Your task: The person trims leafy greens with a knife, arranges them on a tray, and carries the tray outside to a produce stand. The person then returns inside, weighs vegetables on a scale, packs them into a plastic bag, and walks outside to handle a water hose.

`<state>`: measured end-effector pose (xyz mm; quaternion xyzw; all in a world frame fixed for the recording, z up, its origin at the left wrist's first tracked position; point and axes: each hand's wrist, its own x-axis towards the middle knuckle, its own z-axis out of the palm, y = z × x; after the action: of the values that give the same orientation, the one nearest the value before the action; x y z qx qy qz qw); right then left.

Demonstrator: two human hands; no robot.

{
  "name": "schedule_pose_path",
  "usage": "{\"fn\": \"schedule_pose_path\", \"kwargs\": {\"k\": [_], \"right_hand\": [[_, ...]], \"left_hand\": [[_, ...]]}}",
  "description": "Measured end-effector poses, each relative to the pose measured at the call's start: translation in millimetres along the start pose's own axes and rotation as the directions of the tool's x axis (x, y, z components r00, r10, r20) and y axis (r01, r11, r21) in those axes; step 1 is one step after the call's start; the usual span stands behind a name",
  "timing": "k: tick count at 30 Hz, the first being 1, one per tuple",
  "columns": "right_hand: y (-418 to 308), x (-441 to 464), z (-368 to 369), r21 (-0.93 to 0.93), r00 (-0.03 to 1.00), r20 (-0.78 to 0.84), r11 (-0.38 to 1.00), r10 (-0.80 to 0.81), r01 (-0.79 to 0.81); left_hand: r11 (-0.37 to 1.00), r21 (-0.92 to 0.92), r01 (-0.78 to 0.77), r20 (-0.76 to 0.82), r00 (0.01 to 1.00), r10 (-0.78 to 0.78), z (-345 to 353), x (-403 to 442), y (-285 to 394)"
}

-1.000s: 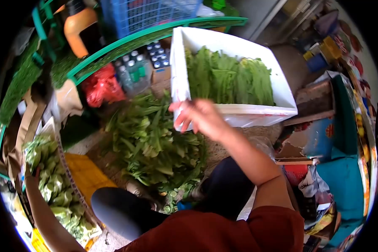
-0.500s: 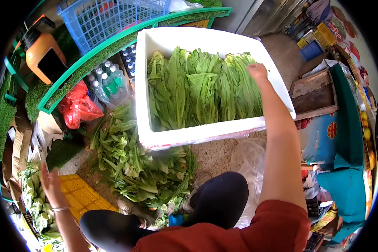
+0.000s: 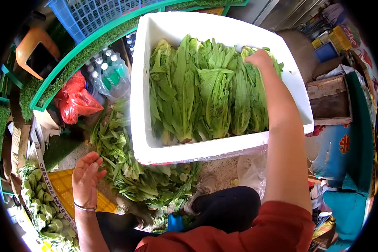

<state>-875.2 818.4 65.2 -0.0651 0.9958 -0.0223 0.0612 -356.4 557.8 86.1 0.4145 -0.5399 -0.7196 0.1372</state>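
Note:
A white foam box [image 3: 222, 147] stands in front of me, with long green leafy heads [image 3: 216, 96] lying side by side in it. My right hand [image 3: 260, 59] is inside the box at its right part, fingers closed at the top of the leaves; what they hold is hidden. My left hand [image 3: 87, 174], with a bracelet at the wrist, is raised left of the box, fingers apart and nothing in it. Below it on the floor lies a heap of loose leaves [image 3: 149, 185]. At the lower left sits a carton of stalky greens [image 3: 42, 206].
A yellow crate [image 3: 65, 185] is behind my left hand. Bottles [image 3: 111, 74] and a red plastic bag [image 3: 76, 101] stand near the green rail [image 3: 77, 52]. A blue basket [image 3: 96, 19] is at the top. A wooden tray [image 3: 329, 103] lies at the right.
My left hand has moved right, away from the greens carton, and up. My right hand has reached over the box to its right part. The box shows nearer and the view has shifted.

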Motion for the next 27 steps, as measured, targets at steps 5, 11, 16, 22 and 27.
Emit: {"fn": "schedule_pose_path", "kwargs": {"k": [5,11,16,22,27], "right_hand": [[8,-8,-12,0.113,0.998,-0.041,0.993,0.044,-0.039],[36,-51,-68,0.482,0.89,-0.452,0.856,0.06,0.187],[8,-167,-173,0.742,0.776,-0.63,0.277,-0.021,0.61],[-77,-311,-197,0.788,0.736,-0.611,-0.317,-0.293,0.528],[-151,-405,-92,0.947,0.795,-0.26,-0.306,-0.548,0.099]], "left_hand": [[0.988,0.153,-0.01,0.015,1.0,0.008,-4,-2,-2],[0.99,0.117,-0.083,0.101,0.992,0.072,-10,-12,1],[0.982,0.115,-0.151,0.161,0.978,0.132,-17,-21,-3],[0.956,-0.039,-0.291,0.03,0.956,0.292,-28,-36,10],[0.834,-0.145,-0.533,-0.06,0.846,0.53,-48,-64,33]]}}
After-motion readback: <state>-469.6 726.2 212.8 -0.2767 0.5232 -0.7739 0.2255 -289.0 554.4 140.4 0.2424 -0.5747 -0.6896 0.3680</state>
